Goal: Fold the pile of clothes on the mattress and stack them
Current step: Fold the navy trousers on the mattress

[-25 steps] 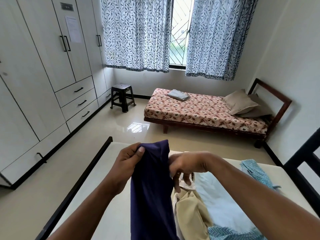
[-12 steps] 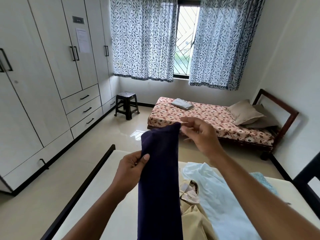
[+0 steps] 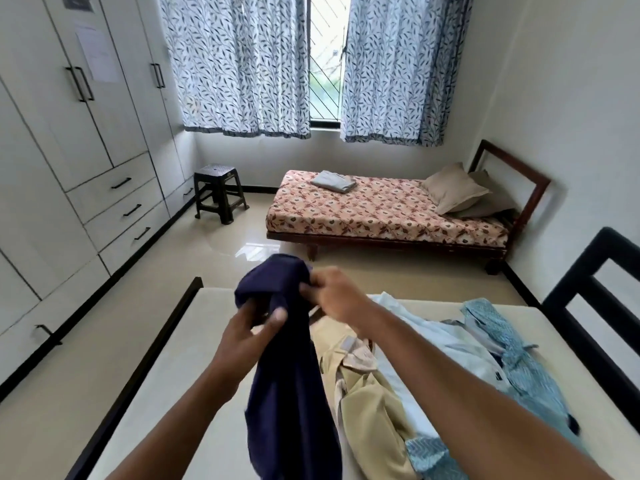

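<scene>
A dark navy garment (image 3: 291, 393) hangs in the air over the cream mattress (image 3: 173, 375), its top bunched. My left hand (image 3: 249, 337) grips it from the left just below the bunched top. My right hand (image 3: 332, 296) pinches its upper right edge. On the mattress to the right lies the pile: a beige garment (image 3: 374, 410), a pale blue shirt (image 3: 446, 344) and a teal patterned garment (image 3: 519, 362). My right forearm hides part of the pile.
A second bed with a floral cover (image 3: 381, 213), a folded grey cloth (image 3: 334, 181) and pillows (image 3: 457, 190) stands across the room. A dark stool (image 3: 220, 192) sits by the wardrobe (image 3: 86, 150). A black bed frame (image 3: 595, 306) rises at right.
My right hand has come down from the raised top corner toward my left hand. The garment's upper end has folded over and bunched between both hands.
</scene>
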Available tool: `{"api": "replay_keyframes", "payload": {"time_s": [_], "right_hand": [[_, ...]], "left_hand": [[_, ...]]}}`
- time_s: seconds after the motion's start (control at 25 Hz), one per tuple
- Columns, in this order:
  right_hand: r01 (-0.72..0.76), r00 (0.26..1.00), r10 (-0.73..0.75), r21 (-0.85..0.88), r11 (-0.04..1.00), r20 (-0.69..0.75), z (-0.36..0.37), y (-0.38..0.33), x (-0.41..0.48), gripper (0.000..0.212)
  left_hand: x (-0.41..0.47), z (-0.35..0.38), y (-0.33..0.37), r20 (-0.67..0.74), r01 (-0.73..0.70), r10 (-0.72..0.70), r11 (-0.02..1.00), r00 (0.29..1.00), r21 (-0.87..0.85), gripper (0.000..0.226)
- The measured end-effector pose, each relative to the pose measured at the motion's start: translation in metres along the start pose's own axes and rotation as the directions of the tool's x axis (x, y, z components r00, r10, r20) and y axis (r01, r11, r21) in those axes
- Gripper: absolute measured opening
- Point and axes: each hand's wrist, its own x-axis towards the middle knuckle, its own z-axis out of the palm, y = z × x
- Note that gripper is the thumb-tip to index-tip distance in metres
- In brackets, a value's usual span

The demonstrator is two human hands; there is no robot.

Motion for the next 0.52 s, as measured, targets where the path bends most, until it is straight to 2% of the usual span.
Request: {"api": "replay_keyframes", "payload": {"time_s": [0.04,0.08,0.16,0.24,0.28,0.32,0.36,0.4,0.44,0.48,0.52], "right_hand": [[0.037,0.999,-0.035,0.111,0.993,-0.017,-0.004,-0.008,0.003,0.022],[0.057,0.998,-0.051,0.206,0.977,-0.032,-0.007,-0.015,0.005,0.021],[0.093,0.995,-0.071,0.33,0.939,-0.076,-0.007,-0.015,0.004,0.015],[0.16,0.983,-0.121,0.325,0.932,-0.137,-0.006,-0.001,-0.006,0.019],[0.172,0.982,-0.141,0.297,0.939,-0.122,-0.005,0.014,-0.014,0.032],[0.133,0.991,-0.127,0.29,0.948,-0.039,-0.003,0.031,-0.026,0.044],[0.04,0.993,-0.066,0.239,0.97,0.101,0.001,0.047,-0.041,0.051],[-0.038,0.975,0.017,0.09,0.995,0.219,0.009,0.061,-0.053,0.054],[-0.065,0.965,0.094,-0.126,0.99,0.243,0.015,0.076,-0.058,0.05],[-0.077,0.972,0.132,-0.267,0.961,0.193,0.018,0.084,-0.056,0.042],[-0.107,0.983,0.145,-0.295,0.949,0.111,0.017,0.083,-0.05,0.033]], "left_hand": [[-0.008,0.004,-0.01,0.077,0.073,-0.077,0.996,0.994,0.053,0.067],[-0.012,0.008,-0.02,0.09,0.132,-0.145,0.982,0.985,0.132,0.07],[-0.008,0.017,-0.026,-0.016,0.165,-0.166,0.955,0.986,0.245,0.054],[0.003,0.023,-0.008,-0.118,0.138,-0.116,0.97,0.986,0.198,0.025],[0.01,0.025,0.006,-0.149,0.098,-0.077,0.985,0.986,0.142,0.016],[0.015,0.025,0.023,-0.17,0.051,-0.039,0.996,0.985,0.07,0.012],[0.02,0.025,0.04,-0.183,0.004,-0.008,1.0,0.983,-0.02,0.01],[0.027,0.023,0.054,-0.199,-0.026,0.002,0.993,0.98,-0.116,0.011],[0.034,0.02,0.066,-0.218,-0.039,-0.004,0.98,0.976,-0.193,0.013],[0.042,0.017,0.072,-0.222,-0.034,-0.02,0.971,0.975,-0.236,0.018],[0.047,0.015,0.074,-0.208,-0.024,-0.032,0.964,0.978,-0.264,0.026]]}}
